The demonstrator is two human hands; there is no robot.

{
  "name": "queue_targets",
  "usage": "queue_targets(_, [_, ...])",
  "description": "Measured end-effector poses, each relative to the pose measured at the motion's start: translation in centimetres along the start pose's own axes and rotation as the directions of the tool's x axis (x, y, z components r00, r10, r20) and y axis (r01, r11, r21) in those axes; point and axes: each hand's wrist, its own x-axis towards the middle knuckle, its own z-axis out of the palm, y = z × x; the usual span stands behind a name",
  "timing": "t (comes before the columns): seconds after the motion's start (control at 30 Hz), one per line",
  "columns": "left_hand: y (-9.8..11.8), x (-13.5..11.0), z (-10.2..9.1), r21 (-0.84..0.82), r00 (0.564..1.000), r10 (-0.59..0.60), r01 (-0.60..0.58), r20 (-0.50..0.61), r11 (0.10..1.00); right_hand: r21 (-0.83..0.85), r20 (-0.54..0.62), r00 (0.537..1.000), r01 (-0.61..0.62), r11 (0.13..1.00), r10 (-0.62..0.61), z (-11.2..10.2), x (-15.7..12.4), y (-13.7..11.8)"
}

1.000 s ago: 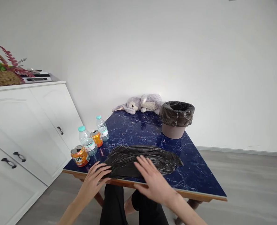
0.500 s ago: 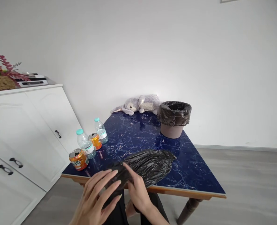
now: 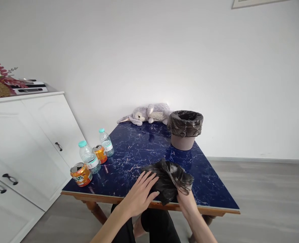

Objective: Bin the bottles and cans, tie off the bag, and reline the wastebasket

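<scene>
A crumpled black plastic bag (image 3: 166, 180) lies bunched up at the near edge of the table. My left hand (image 3: 142, 194) rests against the bag's left side, palm down with its fingers stretched out. On the right, my right hand (image 3: 186, 199) reaches into or under the bag. Plastic covers its fingers, so their pose is hidden. A grey-brown bin (image 3: 182, 143) with a black liner stands behind the bag at the right.
An orange can (image 3: 81, 174) and a clear bottle (image 3: 89, 158) stand at the table's left edge. Behind them are another can (image 3: 100, 154) and bottle (image 3: 106, 142). A plush rabbit (image 3: 149, 113) lies at the back of the blue table (image 3: 136, 145). White cabinets (image 3: 35, 145) stand left.
My right hand has moved right and gone into or under the bag, which is now gathered and bunched instead of lying long. My left hand has moved right onto the bag.
</scene>
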Motion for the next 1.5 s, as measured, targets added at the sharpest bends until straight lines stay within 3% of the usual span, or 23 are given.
queue_targets(0.13, [-0.6, 0.6, 1.8, 0.023, 1.0, -0.027, 0.027, -0.002, 0.999, -0.046, -0.196, 0.973, -0.136, 0.99, 0.125, -5.2, 2.4, -0.3])
queue_targets(0.23, [-0.1, 0.9, 1.8, 0.036, 0.994, -0.064, 0.067, -0.089, 0.997, -0.133, -0.219, 0.965, -0.18, 0.975, 0.148, -7.7, 5.2, -1.6])
queue_targets(0.33, [0.4, 1.4, 1.3, -0.001, 0.985, -0.098, 0.099, -0.138, 0.995, -0.257, -0.316, 0.944, -0.181, 0.949, 0.094, -8.2, 6.5, -3.4])
queue_targets(0.4, [0.6, 1.9, 1.2, -0.045, 0.99, -0.083, 0.079, -0.115, 0.996, -0.402, -0.373, 0.924, -0.076, 0.912, -0.088, -7.1, 5.8, -4.8])
queue_targets(0.43, [0.6, 2.2, 1.3, -0.059, 0.994, -0.065, 0.06, -0.09, 0.996, -0.506, -0.341, 0.912, 0.025, 0.862, -0.226, -6.2, 5.0, -5.4])
queue_targets(0.47, [0.5, 2.5, 1.6, -0.063, 0.997, -0.039, 0.035, -0.06, 0.997, -0.618, -0.233, 0.896, 0.165, 0.769, -0.379, -5.1, 4.0, -5.8])
queue_targets(0.53, [0.3, 2.9, 2.4, -0.046, 1.0, 0.012, -0.012, -0.007, 0.999, -0.692, 0.117, 0.87, 0.418, 0.588, -0.48, -2.8, 1.9, -5.8])
queue_targets(0.57, [0.1, 3.0, 2.8, -0.03, 1.0, 0.026, -0.026, 0.01, 0.999, -0.694, 0.277, 0.858, 0.49, 0.528, -0.432, -1.7, 1.1, -5.2])
queue_targets(0.6, [-0.2, 3.0, 3.3, -0.014, 0.999, 0.028, -0.028, 0.019, 1.0, -0.704, 0.365, 0.859, 0.507, 0.497, -0.359, -0.9, 0.5, -4.3])
queue_targets(0.67, [-0.8, 2.6, 4.1, 0.009, 1.0, -0.007, 0.007, 0.024, 1.0, -0.759, 0.402, 0.884, 0.468, 0.454, -0.239, 0.1, 0.0, -2.1])
queue_targets(0.77, [-1.8, 1.5, 4.5, 0.021, 0.997, -0.064, 0.063, 0.033, 0.998, -0.803, 0.442, 0.891, 0.445, 0.397, -0.103, -0.3, 0.7, 0.2])
queue_targets(0.9, [-2.7, -0.7, 3.5, 0.018, 0.998, -0.063, 0.062, 0.031, 0.998, -0.782, 0.494, 0.869, 0.456, 0.425, -0.024, -1.6, 0.7, -0.9])
queue_targets(1.07, [-2.5, -3.3, 1.9, 0.005, 0.998, -0.046, 0.047, -0.038, 0.999, -0.63, 0.693, 0.719, 0.645, 0.432, -0.063, -2.5, -2.4, -2.4])
queue_targets(1.17, [-2.2, -4.2, 0.9, -0.018, 0.997, -0.02, 0.019, -0.076, 1.0, -0.598, 0.728, 0.683, 0.678, 0.429, -0.065, -3.0, -3.3, -1.7])
queue_targets(1.3, [-1.8, -4.6, -0.5, -0.07, 0.99, -0.014, 0.005, -0.138, 0.998, -0.55, 0.72, 0.691, 0.62, 0.559, -0.058, -3.8, -3.0, -2.7])
queue_targets(1.43, [-1.8, -4.2, -1.0, -0.232, 0.995, -0.036, 0.013, -0.096, 0.973, -0.481, 0.637, 0.771, 0.382, 0.789, 0.015, -4.1, -1.8, -5.3])
queue_targets(1.5, [-2.0, -3.6, -0.8, -0.331, 0.991, -0.115, 0.086, -0.069, 0.94, -0.458, 0.582, 0.811, 0.264, 0.849, 0.061, -4.1, -0.7, -5.7])
